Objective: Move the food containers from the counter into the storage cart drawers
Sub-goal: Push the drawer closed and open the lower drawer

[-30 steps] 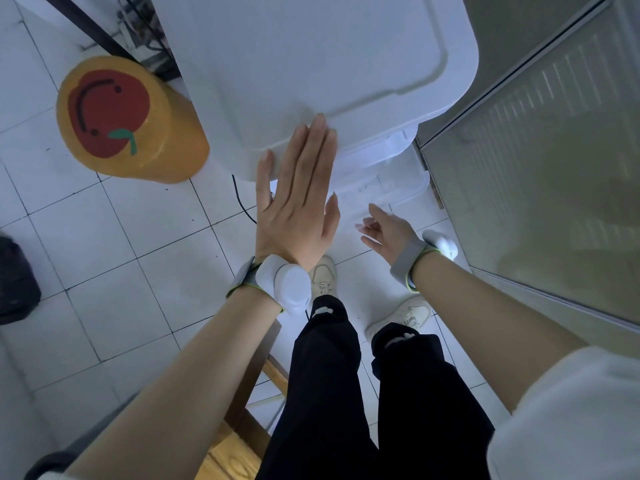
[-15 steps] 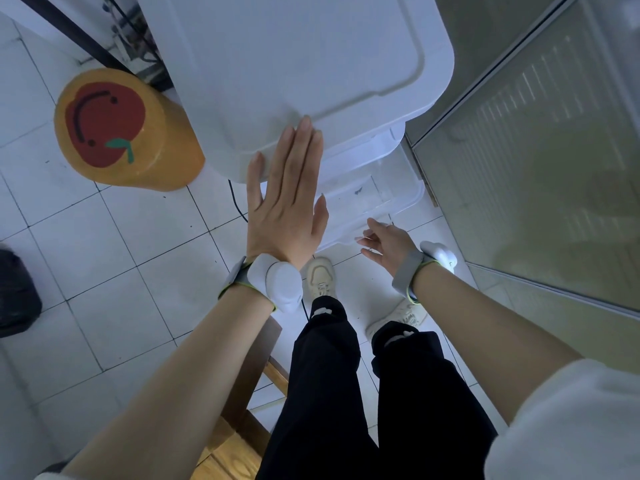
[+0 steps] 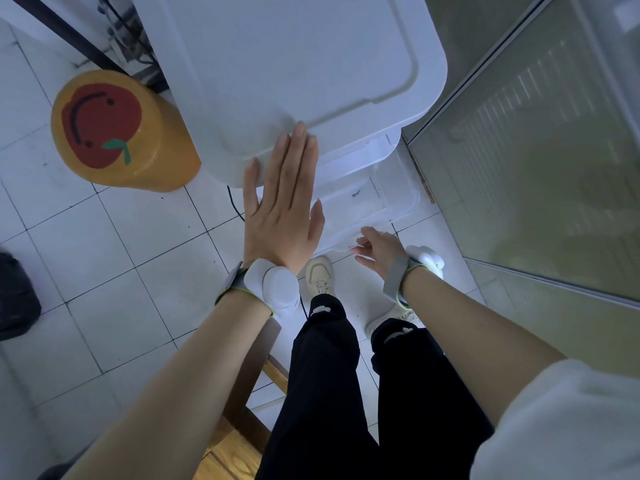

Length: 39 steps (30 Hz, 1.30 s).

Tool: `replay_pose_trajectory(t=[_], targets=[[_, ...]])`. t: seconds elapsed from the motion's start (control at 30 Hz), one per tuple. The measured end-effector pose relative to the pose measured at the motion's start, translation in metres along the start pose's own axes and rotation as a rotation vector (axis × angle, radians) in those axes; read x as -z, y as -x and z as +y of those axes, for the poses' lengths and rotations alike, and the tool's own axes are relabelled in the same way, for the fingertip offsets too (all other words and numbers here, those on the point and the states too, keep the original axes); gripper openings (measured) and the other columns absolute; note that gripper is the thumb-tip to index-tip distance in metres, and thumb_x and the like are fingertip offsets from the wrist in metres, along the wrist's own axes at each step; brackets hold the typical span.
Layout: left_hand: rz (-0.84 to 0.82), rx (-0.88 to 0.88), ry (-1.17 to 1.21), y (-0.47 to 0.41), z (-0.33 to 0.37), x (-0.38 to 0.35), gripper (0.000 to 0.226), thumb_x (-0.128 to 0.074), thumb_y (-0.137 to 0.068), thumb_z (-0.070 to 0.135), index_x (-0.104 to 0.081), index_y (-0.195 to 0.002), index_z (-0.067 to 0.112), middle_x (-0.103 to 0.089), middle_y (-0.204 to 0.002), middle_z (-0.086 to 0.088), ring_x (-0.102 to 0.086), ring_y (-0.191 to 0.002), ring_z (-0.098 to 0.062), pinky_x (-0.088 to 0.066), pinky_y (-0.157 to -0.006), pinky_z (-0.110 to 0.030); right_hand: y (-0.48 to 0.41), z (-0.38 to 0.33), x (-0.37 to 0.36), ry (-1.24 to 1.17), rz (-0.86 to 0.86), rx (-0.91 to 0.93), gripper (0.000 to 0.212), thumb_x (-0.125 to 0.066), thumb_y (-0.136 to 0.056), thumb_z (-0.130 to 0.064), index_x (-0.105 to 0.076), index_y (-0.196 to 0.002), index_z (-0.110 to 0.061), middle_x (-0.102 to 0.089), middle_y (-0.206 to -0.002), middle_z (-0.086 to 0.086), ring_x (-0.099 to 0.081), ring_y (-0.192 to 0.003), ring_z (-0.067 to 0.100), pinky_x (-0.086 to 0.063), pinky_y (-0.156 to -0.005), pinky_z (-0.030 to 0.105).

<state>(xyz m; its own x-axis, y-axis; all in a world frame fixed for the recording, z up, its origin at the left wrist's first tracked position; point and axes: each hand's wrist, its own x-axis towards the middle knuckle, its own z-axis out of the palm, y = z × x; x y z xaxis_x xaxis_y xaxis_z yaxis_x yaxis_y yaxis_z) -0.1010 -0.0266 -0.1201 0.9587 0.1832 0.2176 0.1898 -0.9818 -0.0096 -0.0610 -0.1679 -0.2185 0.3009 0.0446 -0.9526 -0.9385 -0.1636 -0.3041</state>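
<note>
I look straight down on a white plastic storage cart (image 3: pixel 284 64). My left hand (image 3: pixel 280 202) lies flat, fingers straight, with the fingertips on the front edge of the cart's top. Below the top, a clear drawer (image 3: pixel 388 202) stands pulled out toward me; nothing shows inside it. My right hand (image 3: pixel 377 251) is low, right at the drawer's front lip, fingers loosely curled; whether it grips the lip I cannot tell. No food container is in view.
An orange round stool (image 3: pixel 117 133) with a red apple face stands left of the cart. A frosted glass door (image 3: pixel 536 168) runs along the right. A wooden chair edge (image 3: pixel 235 445) is behind my legs. A dark bag (image 3: pixel 14 296) lies at the far left.
The clear drawer has slid out further toward me while my right hand moved back with it. My left hand stayed flat on the cart top.
</note>
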Motion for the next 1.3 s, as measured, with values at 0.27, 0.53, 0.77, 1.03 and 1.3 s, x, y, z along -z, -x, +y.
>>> replay_pose_trajectory(t=[0.27, 0.53, 0.77, 1.03, 1.3], targets=[[-0.103, 0.055, 0.041, -0.001, 0.005, 0.005, 0.069, -0.054, -0.082, 0.019, -0.025, -0.144, 0.008, -0.033, -0.152, -0.007, -0.031, -0.140, -0.019, -0.012, -0.113, -0.039, 0.012, 0.029, -0.001, -0.080, -0.043, -0.054, 0.028, -0.044, -0.095, -0.015, -0.047, -0.067, -0.013, -0.050, -0.070, 0.001, -0.052, -0.064, 0.011, -0.042, -0.082, 0.030], [-0.109, 0.050, 0.049, -0.001, 0.006, 0.007, 0.068, -0.053, -0.083, 0.019, -0.026, -0.144, 0.007, -0.034, -0.151, -0.007, -0.032, -0.140, -0.021, -0.018, -0.113, -0.043, 0.014, 0.030, 0.008, -0.051, -0.013, -0.068, 0.027, -0.045, -0.093, -0.016, -0.048, -0.066, -0.012, -0.051, -0.069, 0.000, -0.054, -0.061, 0.012, -0.045, -0.061, 0.022], [-0.101, 0.063, 0.046, -0.001, 0.006, 0.004, 0.070, -0.053, -0.081, 0.021, -0.026, -0.144, 0.008, -0.034, -0.151, -0.007, -0.033, -0.139, -0.020, -0.019, -0.113, -0.043, 0.021, 0.059, 0.035, 0.032, 0.013, -0.122, 0.024, -0.045, -0.092, -0.017, -0.049, -0.068, -0.014, -0.054, -0.073, -0.002, -0.054, -0.061, 0.012, -0.044, -0.065, 0.024], [-0.207, 0.063, 0.115, -0.001, 0.003, 0.013, 0.070, -0.049, -0.083, 0.022, -0.020, -0.146, 0.009, -0.026, -0.155, -0.006, -0.024, -0.142, -0.019, -0.015, -0.115, -0.045, 0.032, 0.067, 0.042, -0.021, -0.035, -0.136, 0.022, -0.042, -0.096, -0.017, -0.051, -0.077, -0.014, -0.054, -0.076, -0.001, -0.054, -0.068, 0.011, -0.041, -0.097, 0.034], [-0.335, 0.100, 0.221, -0.004, 0.007, 0.030, 0.073, -0.049, -0.085, 0.018, -0.012, -0.148, 0.010, -0.014, -0.158, -0.004, -0.012, -0.146, -0.017, -0.004, -0.118, -0.045, 0.060, 0.043, 0.074, 0.190, 0.038, -0.070, 0.008, -0.044, -0.093, -0.014, -0.050, -0.098, -0.012, -0.056, -0.090, 0.005, -0.051, -0.061, 0.009, -0.033, -0.055, 0.020]])
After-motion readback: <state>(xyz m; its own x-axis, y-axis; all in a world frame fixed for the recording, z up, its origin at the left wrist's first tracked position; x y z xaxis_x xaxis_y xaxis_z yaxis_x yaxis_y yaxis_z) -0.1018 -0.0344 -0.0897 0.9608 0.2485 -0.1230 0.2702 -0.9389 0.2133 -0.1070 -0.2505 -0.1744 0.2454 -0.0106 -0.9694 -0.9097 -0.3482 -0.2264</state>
